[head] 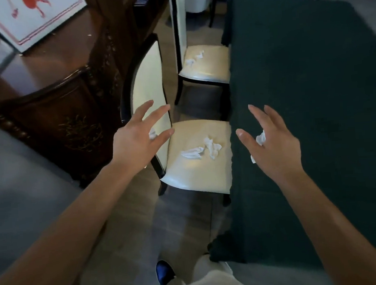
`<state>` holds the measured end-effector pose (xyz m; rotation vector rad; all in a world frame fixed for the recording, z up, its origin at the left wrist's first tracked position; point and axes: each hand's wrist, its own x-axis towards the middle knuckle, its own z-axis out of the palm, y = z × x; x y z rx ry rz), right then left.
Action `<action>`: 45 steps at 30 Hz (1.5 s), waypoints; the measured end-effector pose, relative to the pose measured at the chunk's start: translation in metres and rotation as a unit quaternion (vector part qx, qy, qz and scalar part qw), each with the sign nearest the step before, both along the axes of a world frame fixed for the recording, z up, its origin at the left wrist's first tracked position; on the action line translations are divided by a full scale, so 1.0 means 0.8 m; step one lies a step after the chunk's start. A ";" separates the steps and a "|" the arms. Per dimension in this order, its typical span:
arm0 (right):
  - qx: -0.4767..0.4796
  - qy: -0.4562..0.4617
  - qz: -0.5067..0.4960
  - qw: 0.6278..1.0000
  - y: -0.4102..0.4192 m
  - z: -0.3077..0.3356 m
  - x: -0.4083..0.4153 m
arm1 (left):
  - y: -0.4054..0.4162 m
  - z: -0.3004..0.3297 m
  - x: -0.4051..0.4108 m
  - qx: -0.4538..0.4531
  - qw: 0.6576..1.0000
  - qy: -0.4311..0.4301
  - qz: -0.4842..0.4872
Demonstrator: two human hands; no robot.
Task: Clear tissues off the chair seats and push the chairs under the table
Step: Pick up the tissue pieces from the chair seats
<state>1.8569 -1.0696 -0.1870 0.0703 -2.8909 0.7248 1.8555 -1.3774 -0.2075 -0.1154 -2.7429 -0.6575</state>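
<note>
Your fingers (156,113) on the left hand (135,141) are spread and empty; your right hand (269,145) looks to keep a white scrap by the palm, unclear. The tissues (202,151) lie mid-seat on the near chair (198,170), long axis left-right. They should be feather-light and soft: pinch each at its crumpled middle.

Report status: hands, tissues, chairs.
Left hand open, above near chair. Right hand open over the table, white tissue by its fingers. Tissues on near seat; more on far chair. Neither chair pushed in.
</note>
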 end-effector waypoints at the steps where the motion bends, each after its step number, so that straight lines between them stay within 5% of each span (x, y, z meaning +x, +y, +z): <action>1: 0.001 -0.001 -0.011 1.000 0.001 0.000 0.004 | 0.004 -0.001 -0.007 0.003 1.000 -0.005 -0.011; 10: 0.006 -0.019 -0.068 0.997 0.008 -0.012 -0.029 | 0.057 0.008 -0.071 0.025 0.995 -0.027 -0.092; 17: -0.009 -0.036 -0.049 0.998 0.000 -0.035 -0.118 | 0.058 -0.007 -0.143 -0.033 0.996 -0.056 -0.068; 35: 0.009 -0.116 -0.096 0.989 -0.035 -0.114 -0.275 | 0.057 -0.137 -0.296 0.068 0.984 -0.157 -0.043; 45: -0.017 -0.215 -0.080 0.973 -0.023 -0.217 -0.376 | 0.086 -0.238 -0.347 0.081 0.944 -0.320 0.007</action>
